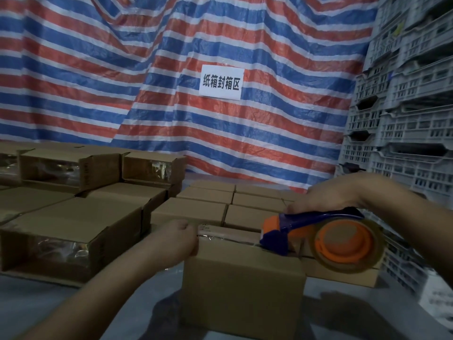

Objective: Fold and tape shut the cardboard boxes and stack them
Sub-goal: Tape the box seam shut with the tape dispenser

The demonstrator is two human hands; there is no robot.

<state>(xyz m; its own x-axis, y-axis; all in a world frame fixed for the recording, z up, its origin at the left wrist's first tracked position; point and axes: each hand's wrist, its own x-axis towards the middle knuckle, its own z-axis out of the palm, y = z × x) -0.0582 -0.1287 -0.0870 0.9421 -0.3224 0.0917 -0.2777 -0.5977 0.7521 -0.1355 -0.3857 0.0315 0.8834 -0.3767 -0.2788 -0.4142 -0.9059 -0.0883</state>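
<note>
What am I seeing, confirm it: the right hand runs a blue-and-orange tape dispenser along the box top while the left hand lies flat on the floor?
Not quite. In the head view the left hand grips the cardboard box at its upper left edge. The right hand does run the tape dispenser along the top.

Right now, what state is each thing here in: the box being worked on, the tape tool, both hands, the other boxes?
Front box: flaps closed, tape partly laid along top seam.
Tape dispenser: pressed on the box top.
Left hand: holding the box's left top edge.
Right hand: gripping the dispenser.
Boxes at left: taped, stacked.
Boxes behind: closed, in rows.
</note>
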